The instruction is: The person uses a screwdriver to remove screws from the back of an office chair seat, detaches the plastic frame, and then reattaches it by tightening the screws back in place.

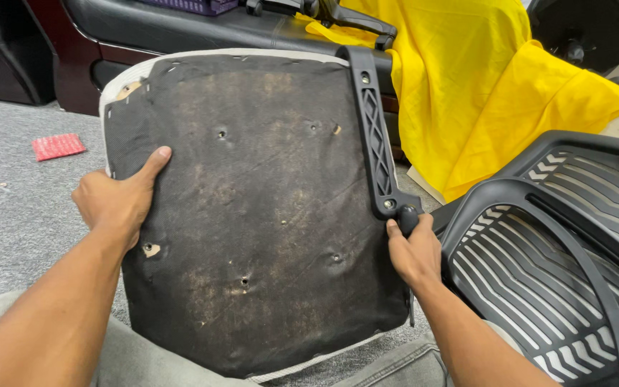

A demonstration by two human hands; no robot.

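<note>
An upturned chair seat (pixel 252 208) stands tilted against my lap, its black fabric underside with several screw holes facing me. A black plastic armrest bracket (pixel 372 129) runs down its right side. My left hand (pixel 116 201) grips the seat's left edge, thumb pressed on the fabric. My right hand (pixel 413 251) is closed around a dark tool handle (pixel 408 217) whose tip sits at the bracket's lower end, by a screw (pixel 388 204).
A black slatted chair back (pixel 560 244) lies at the right. Yellow cloth (pixel 481 86) drapes over furniture behind it. A red textured pad (pixel 58 146) lies on the grey carpet (pixel 16 215) at the left. Dark furniture stands along the top.
</note>
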